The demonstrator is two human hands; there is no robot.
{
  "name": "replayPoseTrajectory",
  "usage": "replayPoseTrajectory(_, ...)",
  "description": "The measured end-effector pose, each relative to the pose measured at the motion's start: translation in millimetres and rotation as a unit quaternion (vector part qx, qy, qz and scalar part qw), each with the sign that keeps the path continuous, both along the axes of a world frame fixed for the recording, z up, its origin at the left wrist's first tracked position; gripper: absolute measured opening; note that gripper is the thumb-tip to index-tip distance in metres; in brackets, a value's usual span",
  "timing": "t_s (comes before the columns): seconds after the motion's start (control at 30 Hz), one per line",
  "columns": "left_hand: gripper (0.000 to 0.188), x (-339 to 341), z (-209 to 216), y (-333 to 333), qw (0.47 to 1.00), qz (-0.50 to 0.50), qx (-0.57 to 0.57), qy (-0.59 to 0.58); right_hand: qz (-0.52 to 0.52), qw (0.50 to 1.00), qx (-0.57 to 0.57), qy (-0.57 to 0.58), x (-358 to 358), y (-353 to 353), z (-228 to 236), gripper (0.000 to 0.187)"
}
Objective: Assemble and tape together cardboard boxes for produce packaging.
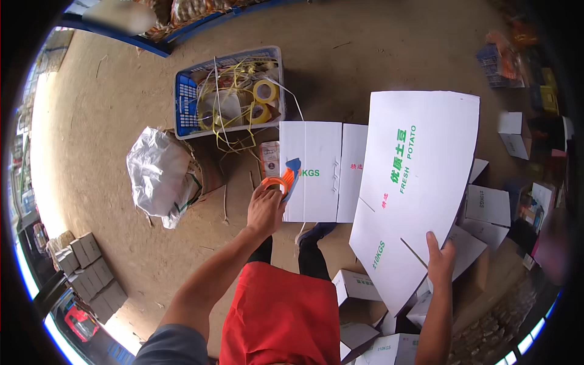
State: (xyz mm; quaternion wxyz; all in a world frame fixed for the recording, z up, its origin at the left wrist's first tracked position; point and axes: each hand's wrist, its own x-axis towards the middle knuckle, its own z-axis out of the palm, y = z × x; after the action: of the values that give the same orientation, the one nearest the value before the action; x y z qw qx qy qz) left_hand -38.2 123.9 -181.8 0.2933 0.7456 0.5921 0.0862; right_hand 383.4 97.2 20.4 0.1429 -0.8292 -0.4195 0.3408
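My left hand (266, 210) is wrapped round the orange handle of a tape dispenser (291, 176) with a blue part at its far end. The dispenser is over the left part of a white carton (311, 140) in front of me, with green and red print on it. At the right, my right hand (440, 258) grips the near right edge of a large flattened white carton (420, 146), thumb on its top face. That flattened carton is tilted and covers the right side of the carton below the dispenser.
Beyond the carton stands a blue crate (186, 91) with yellow tape rolls (264, 91) and tangled straps. A white plastic bag (159, 176) lies to the left. Several white boxes (488, 204) crowd the right and lower right. Brown boxes (94, 277) are stacked far left.
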Motion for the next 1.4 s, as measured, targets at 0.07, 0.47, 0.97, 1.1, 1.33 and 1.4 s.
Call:
replayPoseTrajectory(0.07,0.015,20.7,-38.1,34.0,0.997,-0.037,0.064,0.009,-0.016,1.000,-0.012,-0.012,3.9,-13.3,8.3,0.034)
replayPoseTrajectory(0.47,0.032,119.3,-162.7,132.7,0.972,-0.202,0.096,0.077,0.058,0.980,-0.182,-0.057,31.8,-121.4,24.0,0.030)
replayPoseTrajectory(0.97,0.034,-32.1,74.9,75.5,0.908,0.197,0.303,-0.214,0.478,0.872,0.007,-0.109,-61.5,-6.6,15.3,0.025)
replayPoseTrajectory(1.1,0.044,-6.2,148.8,2.9,0.912,-0.108,0.288,-0.272,0.559,0.821,-0.020,-0.118,-88.1,41.7,-23.1,0.022)
replayPoseTrajectory(1.33,0.062,95.3,130.9,3.2,0.958,-0.236,0.131,-0.093,0.553,0.827,0.062,-0.078,-66.2,67.2,-46.7,0.024)
replayPoseTrajectory(1.4,0.064,100.0,128.1,9.6,0.962,-0.221,0.139,-0.085,0.489,0.868,0.080,0.031,-50.1,69.3,-41.7,0.035)
